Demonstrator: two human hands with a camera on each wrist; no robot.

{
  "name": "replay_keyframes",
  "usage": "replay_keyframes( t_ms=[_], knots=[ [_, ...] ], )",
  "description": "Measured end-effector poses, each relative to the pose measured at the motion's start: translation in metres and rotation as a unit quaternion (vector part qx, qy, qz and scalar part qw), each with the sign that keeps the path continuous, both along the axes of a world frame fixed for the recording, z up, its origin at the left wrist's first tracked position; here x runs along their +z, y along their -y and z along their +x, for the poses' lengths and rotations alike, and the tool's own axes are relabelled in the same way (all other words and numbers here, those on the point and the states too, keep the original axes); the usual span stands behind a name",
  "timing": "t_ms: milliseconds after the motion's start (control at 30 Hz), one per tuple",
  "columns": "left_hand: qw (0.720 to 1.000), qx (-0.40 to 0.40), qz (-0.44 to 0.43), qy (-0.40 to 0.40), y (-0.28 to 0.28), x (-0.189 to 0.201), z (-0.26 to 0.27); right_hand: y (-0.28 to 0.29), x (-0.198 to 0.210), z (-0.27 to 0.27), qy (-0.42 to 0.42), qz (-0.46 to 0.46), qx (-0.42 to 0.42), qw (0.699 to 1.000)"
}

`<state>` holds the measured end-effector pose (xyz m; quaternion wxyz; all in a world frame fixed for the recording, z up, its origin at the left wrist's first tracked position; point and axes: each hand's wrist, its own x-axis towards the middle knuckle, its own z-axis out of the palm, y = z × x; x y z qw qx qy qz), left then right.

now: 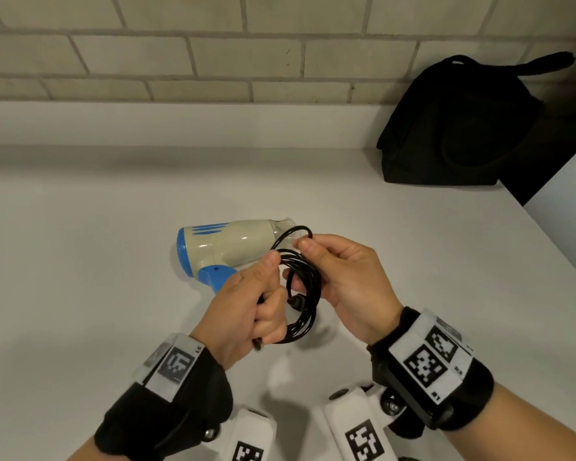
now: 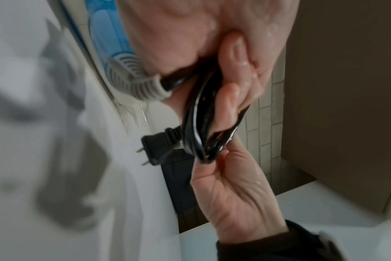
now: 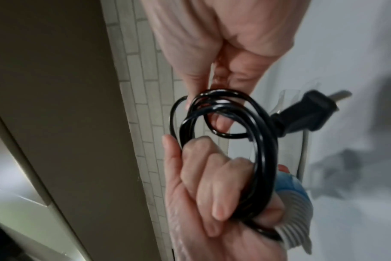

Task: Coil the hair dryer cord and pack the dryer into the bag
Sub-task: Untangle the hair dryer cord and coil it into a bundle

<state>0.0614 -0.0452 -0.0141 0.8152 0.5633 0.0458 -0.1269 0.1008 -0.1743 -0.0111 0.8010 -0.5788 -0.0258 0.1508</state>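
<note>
Dryer body (image 1: 233, 242): you see glossy cream plastic with blue plastic trim.
Cord (image 1: 305, 284): smooth black sheath, shiny where your light hits it.
Plug (image 2: 155, 146): matt black plastic, metal prongs.
Strain relief (image 2: 143, 84): ribbed grey plastic.
Bag (image 1: 459, 128): matt black cloth.
Counter (image 1: 97, 261): smooth, white, faint sheen.
Wall (image 1: 213, 61): matt pale tile.

We cannot see the hair dryer (image 1: 226, 247) handle's lower end, which the left hand (image 1: 246, 311) covers at its 5 o'clock. The cord (image 1: 305, 287) partly vanishes inside that grip. In the left wrist view the counter (image 2: 45, 123) at 9 o'clock is blurred. The bag (image 1: 463, 128) shows no visible opening; its interior stays hidden from us.
</note>
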Motion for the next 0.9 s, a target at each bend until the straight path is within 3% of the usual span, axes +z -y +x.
replay_keyframes(
  t_ms=[200, 300, 433, 500, 600, 700, 900],
  knots=[
    [0.976, 0.062, 0.204, 0.052, 0.013, -0.003, -0.009, 0.005, 0.001, -0.009, -0.035, -0.024, 0.062, 0.997],
    [0.965, 0.085, 0.241, 0.057, 0.015, -0.002, -0.008, 0.009, 0.002, -0.01, -0.018, -0.036, 0.094, 0.995],
    [0.953, 0.117, 0.268, 0.081, 0.015, -0.007, -0.005, 0.017, 0.01, -0.012, 0.052, -0.052, 0.205, 0.976],
    [0.95, 0.126, 0.273, 0.083, 0.014, -0.009, -0.006, 0.019, 0.012, -0.011, 0.07, -0.106, 0.241, 0.962],
    [0.946, 0.134, 0.281, 0.092, 0.016, -0.014, -0.007, 0.012, 0.01, -0.013, 0.113, -0.214, 0.214, 0.946],
    [0.943, 0.144, 0.282, 0.098, 0.016, -0.019, -0.006, 0.006, 0.004, -0.014, 0.138, -0.256, 0.163, 0.943],
    [0.936, 0.171, 0.285, 0.116, 0.016, -0.022, -0.007, 0.008, -0.007, -0.016, 0.209, -0.337, 0.172, 0.902]
  ],
)
